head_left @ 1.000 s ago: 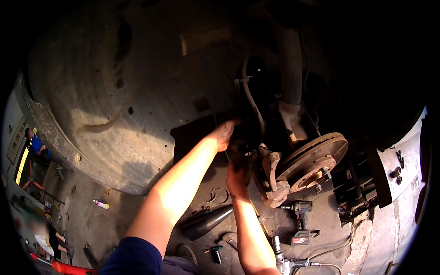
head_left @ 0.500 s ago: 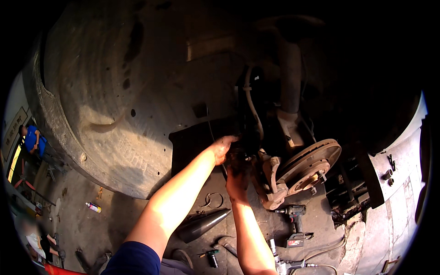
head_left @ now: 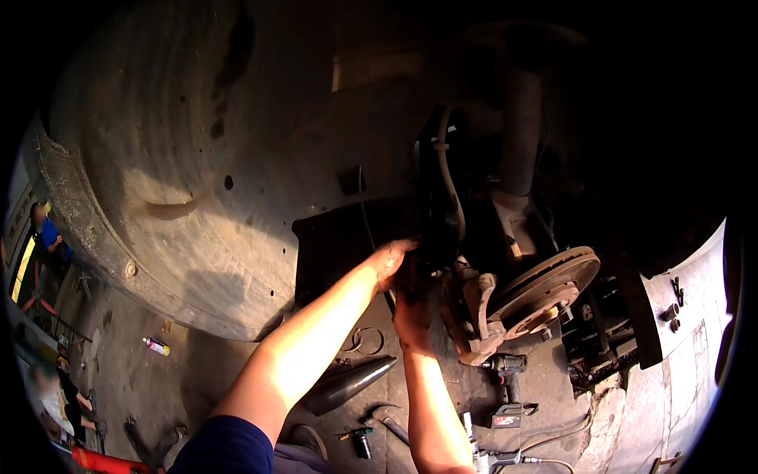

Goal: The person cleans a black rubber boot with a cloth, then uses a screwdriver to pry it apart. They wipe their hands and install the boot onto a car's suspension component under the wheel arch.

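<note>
Both arms reach into the shadow of a wheel arch, beside the brake disc [head_left: 545,296] and its steering knuckle [head_left: 483,304]. My left hand [head_left: 388,263] is closed, fingers curled toward a dark part that I cannot make out. Just below and to the right, my right hand [head_left: 412,312] is at the same dark area, its fingers lost in shadow. A ribbed hose [head_left: 452,186] hangs above the hands, left of the strut [head_left: 521,134]. Down past the left hand runs a thin cable [head_left: 365,205].
On the floor lie a cordless impact wrench [head_left: 509,387], a black cone [head_left: 351,385], a hammer [head_left: 388,419], ring clamps [head_left: 367,341] and a spray can [head_left: 156,346]. The fender liner [head_left: 189,237] curves along the left. Two people are at the far left; sockets [head_left: 671,312] sit at right.
My view has shifted slightly, so the disc and strut appear farther right. Both hands stay at the same dark area, with little visible movement.
</note>
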`<state>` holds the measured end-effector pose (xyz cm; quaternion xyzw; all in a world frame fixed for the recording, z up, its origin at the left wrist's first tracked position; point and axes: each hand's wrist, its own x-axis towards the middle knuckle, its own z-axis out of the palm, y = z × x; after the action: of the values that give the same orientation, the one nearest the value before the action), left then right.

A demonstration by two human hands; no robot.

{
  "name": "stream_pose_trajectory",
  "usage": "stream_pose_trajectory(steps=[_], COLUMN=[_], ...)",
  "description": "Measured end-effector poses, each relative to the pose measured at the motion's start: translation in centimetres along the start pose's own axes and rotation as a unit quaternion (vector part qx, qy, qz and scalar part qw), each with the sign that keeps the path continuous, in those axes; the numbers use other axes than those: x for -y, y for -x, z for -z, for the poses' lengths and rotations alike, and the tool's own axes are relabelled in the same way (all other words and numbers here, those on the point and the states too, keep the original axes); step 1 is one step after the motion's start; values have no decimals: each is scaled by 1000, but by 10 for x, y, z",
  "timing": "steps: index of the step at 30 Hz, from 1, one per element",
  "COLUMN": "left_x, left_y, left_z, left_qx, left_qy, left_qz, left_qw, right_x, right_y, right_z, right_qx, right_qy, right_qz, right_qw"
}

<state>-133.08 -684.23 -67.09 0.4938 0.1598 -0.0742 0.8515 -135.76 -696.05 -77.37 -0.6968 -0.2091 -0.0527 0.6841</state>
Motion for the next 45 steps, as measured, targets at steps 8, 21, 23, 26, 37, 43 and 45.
stream_pose_trajectory(steps=[8,21,23,26,37,43,45], left_x=[-6,11,4,1,-29,-38,-39], left_y=[15,-11,4,9,-12,6,1], left_z=[-13,27,-9,-19,-14,-38,-36], left_qx=[-46,-60,-106,-105,-47,-38,-42], left_qy=[-40,-9,-44,-60,-286,-315,-265], left_qz=[-8,-50,-62,-90,-72,-117,-84], left_qw=[998,997,992,989,954,941,960], right_x=[9,1,-22,-20,-6,14,28], right_y=[-2,0,-1,-4,-7,-15,-17], right_z=[8,-4,-9,-2,18,32,40], right_qx=[44,2,-14,39,136,161,179], right_qy=[8,-25,9,-36,-138,-153,-149], right_qz=[-42,-10,44,3,-199,-277,-310], right_qw=[998,1000,999,999,961,935,922])
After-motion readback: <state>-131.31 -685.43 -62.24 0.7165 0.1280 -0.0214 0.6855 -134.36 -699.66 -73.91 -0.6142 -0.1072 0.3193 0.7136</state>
